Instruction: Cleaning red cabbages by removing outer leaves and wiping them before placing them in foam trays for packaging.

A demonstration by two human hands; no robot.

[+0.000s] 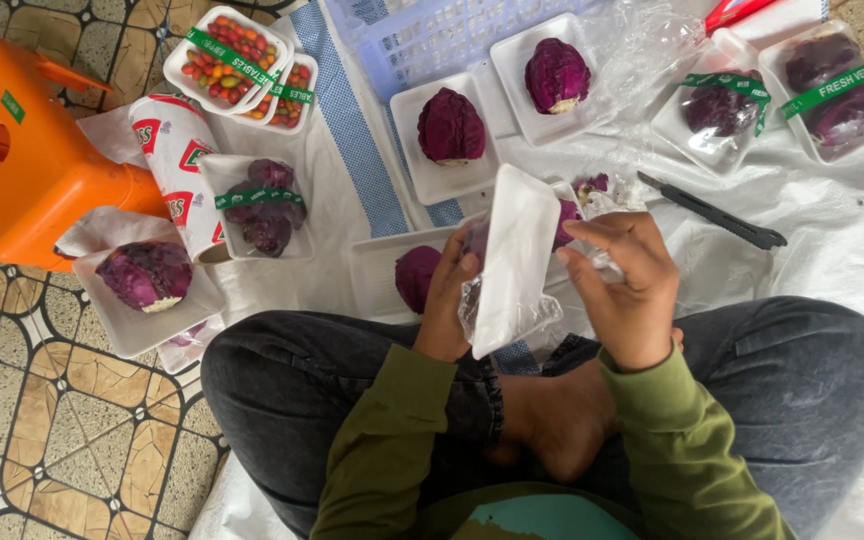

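As the foam tray is light and bends easily, left hand and right hand clamp its edges; the slippery film probably tears easily.

We have 1 view, from a camera worn on the person's head. It looks almost straight down, close over the crossed legs and both raised forearms. The top of the frame faces forward across a white floor sheet; tiled floor fills the left edge.
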